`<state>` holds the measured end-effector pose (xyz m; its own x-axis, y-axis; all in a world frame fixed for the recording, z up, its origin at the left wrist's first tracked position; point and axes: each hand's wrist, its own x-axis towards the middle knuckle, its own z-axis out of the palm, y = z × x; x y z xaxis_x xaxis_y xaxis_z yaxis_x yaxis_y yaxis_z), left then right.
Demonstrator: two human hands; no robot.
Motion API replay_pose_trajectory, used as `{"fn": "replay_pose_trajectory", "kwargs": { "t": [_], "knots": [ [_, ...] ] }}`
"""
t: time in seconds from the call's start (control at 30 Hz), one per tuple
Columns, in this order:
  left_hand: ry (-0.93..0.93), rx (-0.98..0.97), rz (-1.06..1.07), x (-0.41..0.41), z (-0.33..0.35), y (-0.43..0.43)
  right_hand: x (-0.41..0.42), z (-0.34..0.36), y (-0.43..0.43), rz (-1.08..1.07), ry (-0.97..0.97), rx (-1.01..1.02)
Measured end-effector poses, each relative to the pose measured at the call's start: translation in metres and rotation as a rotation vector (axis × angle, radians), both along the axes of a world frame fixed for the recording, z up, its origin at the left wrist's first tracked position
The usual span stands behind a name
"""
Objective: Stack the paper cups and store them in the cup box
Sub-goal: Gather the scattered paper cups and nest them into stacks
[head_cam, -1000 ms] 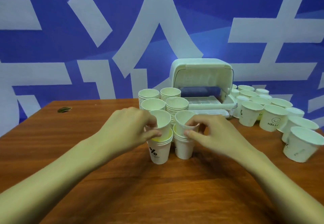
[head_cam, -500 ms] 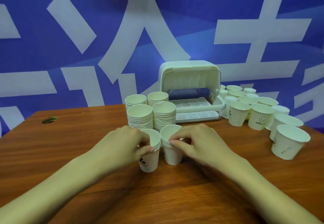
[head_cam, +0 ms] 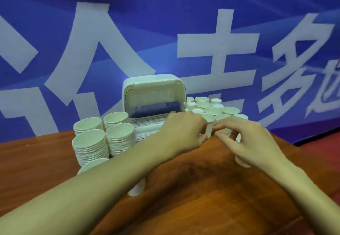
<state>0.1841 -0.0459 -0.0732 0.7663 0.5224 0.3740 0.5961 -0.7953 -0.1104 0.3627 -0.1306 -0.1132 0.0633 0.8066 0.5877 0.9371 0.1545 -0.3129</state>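
My left hand (head_cam: pixel 184 131) reaches across to the loose paper cups on the right, its fingers curled round one white cup (head_cam: pixel 208 132). My right hand (head_cam: pixel 246 142) is beside it and pinches the rim of a printed cup (head_cam: pixel 226 131); another cup (head_cam: pixel 242 162) shows under its palm. The white cup box (head_cam: pixel 152 94) stands at the back with its lid raised and its tray bare. Several tall cup stacks (head_cam: pixel 90 142) stand left of the box. Two short stacks (head_cam: pixel 137 188) sit under my left forearm, mostly hidden.
A cluster of loose single cups (head_cam: pixel 211 109) fills the table right of the box. The wooden table (head_cam: pixel 202 198) has its right edge close to my right arm. A blue banner with large white characters hangs behind.
Both hands let go of the two short stacks near the front and moved right and back to the loose cups. The view swung right and closer.
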Motion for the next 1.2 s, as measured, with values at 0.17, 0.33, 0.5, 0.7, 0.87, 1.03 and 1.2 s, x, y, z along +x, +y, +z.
{"fn": "replay_pose_trajectory", "kwargs": {
  "t": [0.17, 0.33, 0.5, 0.7, 0.87, 1.03, 1.2],
  "knots": [
    [-0.085, -0.081, -0.211, 0.079, -0.016, -0.008, 0.083, 0.014, -0.013, -0.236, -0.105, -0.024],
    [-0.037, 0.01, -0.324, 0.118, -0.033, -0.019, 0.137, 0.004, -0.013, -0.325, -0.254, -0.222],
    [-0.034, 0.026, -0.27, 0.133, -0.043, -0.02, 0.147, -0.019, 0.005, -0.273, -0.298, -0.307],
    [0.053, 0.0, -0.214, 0.141, -0.05, -0.025, 0.139, -0.033, 0.02, -0.17, -0.208, -0.367],
    [0.05, 0.033, -0.21, 0.127, -0.047, -0.03, 0.132, -0.029, 0.016, -0.205, -0.233, -0.378],
    [0.056, 0.141, -0.24, 0.087, -0.034, -0.033, 0.104, -0.012, 0.006, -0.208, -0.249, -0.296],
    [0.091, 0.241, -0.14, 0.033, -0.012, -0.044, 0.049, 0.006, 0.008, -0.11, -0.26, -0.2]
  ]
}}
